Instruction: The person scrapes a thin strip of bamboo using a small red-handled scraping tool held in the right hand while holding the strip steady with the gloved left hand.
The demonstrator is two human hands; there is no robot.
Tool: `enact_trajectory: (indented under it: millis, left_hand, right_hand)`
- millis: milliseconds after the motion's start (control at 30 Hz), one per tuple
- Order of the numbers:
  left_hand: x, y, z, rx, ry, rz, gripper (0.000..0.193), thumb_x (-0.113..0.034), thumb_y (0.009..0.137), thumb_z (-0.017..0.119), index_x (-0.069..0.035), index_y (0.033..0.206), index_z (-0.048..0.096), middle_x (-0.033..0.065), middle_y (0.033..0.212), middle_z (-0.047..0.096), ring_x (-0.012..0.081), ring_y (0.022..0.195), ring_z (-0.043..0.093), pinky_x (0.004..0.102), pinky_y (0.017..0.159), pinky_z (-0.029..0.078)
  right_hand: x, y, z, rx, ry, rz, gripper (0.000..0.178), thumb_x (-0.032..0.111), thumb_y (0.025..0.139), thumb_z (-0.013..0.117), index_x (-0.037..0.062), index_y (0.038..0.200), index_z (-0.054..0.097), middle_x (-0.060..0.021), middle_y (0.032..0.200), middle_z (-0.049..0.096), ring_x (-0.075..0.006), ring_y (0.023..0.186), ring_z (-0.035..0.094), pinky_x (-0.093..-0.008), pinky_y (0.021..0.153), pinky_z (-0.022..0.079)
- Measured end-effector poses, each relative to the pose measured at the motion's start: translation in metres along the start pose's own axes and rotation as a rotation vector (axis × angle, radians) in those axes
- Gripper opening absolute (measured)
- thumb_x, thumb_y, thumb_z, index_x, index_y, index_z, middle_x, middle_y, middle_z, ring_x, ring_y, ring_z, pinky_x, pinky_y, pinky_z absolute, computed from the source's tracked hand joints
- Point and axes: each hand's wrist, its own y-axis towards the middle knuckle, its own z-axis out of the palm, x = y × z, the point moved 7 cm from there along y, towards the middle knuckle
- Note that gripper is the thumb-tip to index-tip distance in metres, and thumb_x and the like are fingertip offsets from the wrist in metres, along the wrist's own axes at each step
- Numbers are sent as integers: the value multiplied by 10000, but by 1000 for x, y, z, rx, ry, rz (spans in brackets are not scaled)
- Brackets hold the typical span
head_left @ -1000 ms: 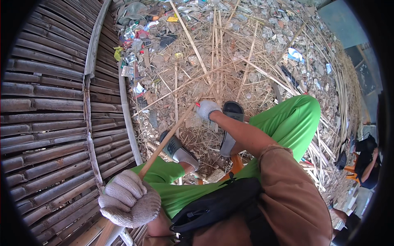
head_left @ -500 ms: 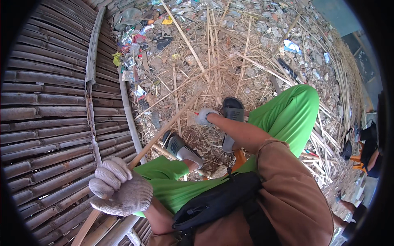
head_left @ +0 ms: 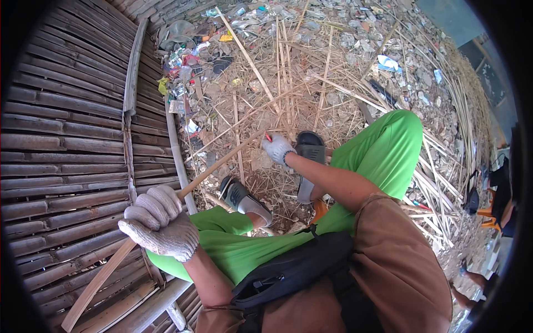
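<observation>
**Two gloved hands on one long bamboo strip**

Two grips share the work here. Your left hand (head_left: 160, 222) is closed in a fist around the bamboo strip (head_left: 216, 165), fingers wrapped tight on it close to your hip. The strip runs from behind that fist — its tail end near the bamboo mat wall (head_left: 66, 144) — up and forward across your green trousers (head_left: 383, 155) to your right hand (head_left: 276, 149). That hand's fingers are curled together at the strip's far end, beside a small red-tipped tool (head_left: 268, 137); whether they pinch the strip, the tool or both, you cannot tell from this view.

To my eye the strip is being worked at its far tip. Keep the left fist firm and low so the strip does not twist or whip. Steady the tip against your knee or near the grey sandal (head_left: 244, 201) rather than in free air. Keep your right thumb out of the tool's path — the loose cuttings on the littered ground (head_left: 311, 72) offer poor footing, so stay planted.
</observation>
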Motion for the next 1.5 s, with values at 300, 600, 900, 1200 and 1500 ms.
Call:
enact_trajectory:
  millis: [300,600,900,1200,1500]
  left_hand:
    - [-9,-3,-3,-14,32,87,711,-807,1015,451,-122,835,510,7,738,389,191,705,384,354,661,340]
    - [-4,2,-21,-148,182,88,618,-664,1094,424,-121,817,526,7,734,385,201,695,382,378,642,356]
    - [-1,8,-24,-130,73,68,540,-588,1106,489,-146,796,511,-33,700,354,151,639,331,322,588,326]
    - [0,8,-36,-317,115,98,505,-527,1135,488,-152,800,441,-30,705,327,137,636,305,325,580,300]
    - [-5,-2,-20,-278,64,122,470,-433,1179,400,-161,796,394,-22,646,331,134,559,302,315,532,317]
  right_hand:
    - [6,10,35,116,473,119,448,435,999,639,10,1106,730,-215,868,732,-330,831,731,-481,807,577]
    - [-10,25,-15,-108,-276,-78,463,460,995,583,41,1092,753,-251,1056,766,-429,1015,746,-514,887,579]
    - [-45,15,-110,-405,-171,258,583,514,990,567,12,1267,671,-313,1251,717,-449,1183,706,-513,1023,551]
    - [20,-6,-36,-57,-299,-134,468,422,1036,530,15,1257,602,-323,1121,731,-477,1075,716,-571,950,553]
    - [137,-105,-3,-23,-318,-509,324,332,1068,514,28,1147,593,-275,907,734,-487,848,722,-596,779,576]
